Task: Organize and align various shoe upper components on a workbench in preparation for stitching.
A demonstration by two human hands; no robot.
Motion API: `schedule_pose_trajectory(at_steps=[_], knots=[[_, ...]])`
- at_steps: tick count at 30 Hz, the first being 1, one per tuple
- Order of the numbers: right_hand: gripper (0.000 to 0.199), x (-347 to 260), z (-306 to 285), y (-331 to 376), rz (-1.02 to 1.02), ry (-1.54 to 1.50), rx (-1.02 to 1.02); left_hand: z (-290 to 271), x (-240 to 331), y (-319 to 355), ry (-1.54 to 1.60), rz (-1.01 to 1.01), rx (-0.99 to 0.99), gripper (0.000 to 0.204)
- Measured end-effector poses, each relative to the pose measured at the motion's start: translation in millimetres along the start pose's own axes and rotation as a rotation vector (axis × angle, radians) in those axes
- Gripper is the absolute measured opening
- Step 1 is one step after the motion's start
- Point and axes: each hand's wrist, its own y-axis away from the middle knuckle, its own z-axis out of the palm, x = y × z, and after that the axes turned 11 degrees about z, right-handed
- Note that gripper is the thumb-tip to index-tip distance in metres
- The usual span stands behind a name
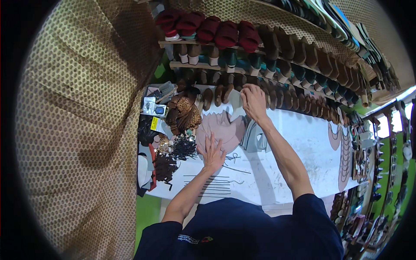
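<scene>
My left hand [211, 154] lies flat with its fingers spread on the near edge of a fanned pile of dusty-pink cut pieces [225, 130]. Beyond the pile, my right hand [254, 102] is raised, its fingers closed at the edge of a pale, thin, flat piece [236, 103] that hangs to its left. Whether that piece is card or leather I cannot tell. Grey curved pieces [253, 138] lie stacked right of the pink pile. Several thin dark cords [214, 188] are laid out in rows nearer me, with a loosely looped cord [234, 157] above them.
Brown and leopard-print material [184, 115], dark strips [164, 168] and small packets [154, 107] crowd the white table's [299, 160] left end. Wooden shoe lasts and red shoes [226, 34] fill shelves at the back. Pink curved pieces [344, 156] overlap at the right. A patterned curtain [86, 130] hangs left.
</scene>
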Motion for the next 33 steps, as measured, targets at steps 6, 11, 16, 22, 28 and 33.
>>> schedule_pose_trajectory(at_steps=[6, 11, 16, 22, 28, 33], knots=[[0.019, 18.1, -66.2, 23.2, -0.003, 0.001, 0.096, -7.7, -0.9, 4.3, -0.011, -0.009, -0.082, 0.069], [0.015, 42.9, -112.8, 75.3, 0.06, -0.023, 0.12, -16.1, 3.0, 5.3, -0.023, -0.027, -0.146, 0.071], [0.013, 60.0, -134.9, 191.0, 0.016, 0.049, 0.104, -9.8, 21.5, 29.1, -0.056, -0.065, 0.023, 0.068], [0.015, 78.9, -133.4, 382.5, 0.164, 0.038, -0.151, 7.5, 78.6, 80.6, -0.015, 0.019, 0.053, 0.062], [0.013, 87.8, -139.1, 466.7, 0.342, -0.011, -0.215, 36.8, 144.1, 119.8, 0.041, 0.27, -0.053, 0.045], [0.014, 96.4, -146.3, 490.9, 0.365, -0.028, -0.213, 63.8, 182.1, 139.0, 0.022, 0.4, -0.195, 0.038]])
